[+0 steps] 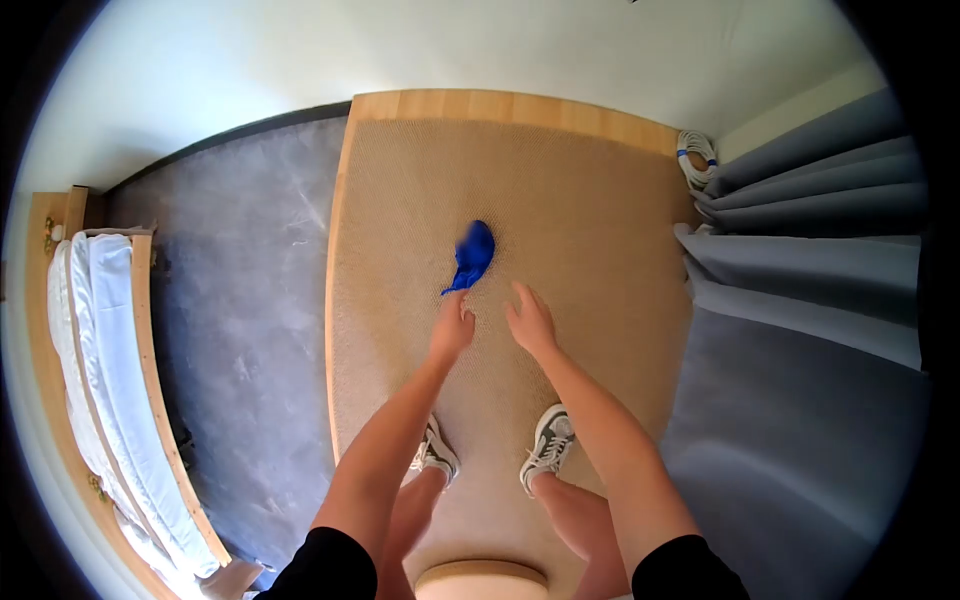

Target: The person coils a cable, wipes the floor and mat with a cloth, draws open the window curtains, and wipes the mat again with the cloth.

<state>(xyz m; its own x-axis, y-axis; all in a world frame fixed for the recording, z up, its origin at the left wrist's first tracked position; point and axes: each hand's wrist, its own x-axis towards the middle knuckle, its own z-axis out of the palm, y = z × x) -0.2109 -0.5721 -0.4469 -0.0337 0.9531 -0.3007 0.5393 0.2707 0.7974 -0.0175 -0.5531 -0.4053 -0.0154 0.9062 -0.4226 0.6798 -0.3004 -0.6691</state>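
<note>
A bright blue, soft-looking piece (474, 255) lies or hangs over the brown mat in the middle of the view. Its far end is rounded, and it narrows to a crumpled edge nearest me; its exact kind does not show. My left hand (455, 325) has its fingers closed at that crumpled edge, and the fingertips are partly hidden. To the right of the blue piece, my right hand (531, 320) is apart from it, fingers stretched forward and slightly spread, holding nothing.
The brown mat (600, 220) has a light wooden border along its far and left edges. Grey curtains (810, 270) hang at right beside a coiled white cable (695, 158). A wooden-framed bed (145, 350) stands left. My shoes (550, 450) rest on the mat.
</note>
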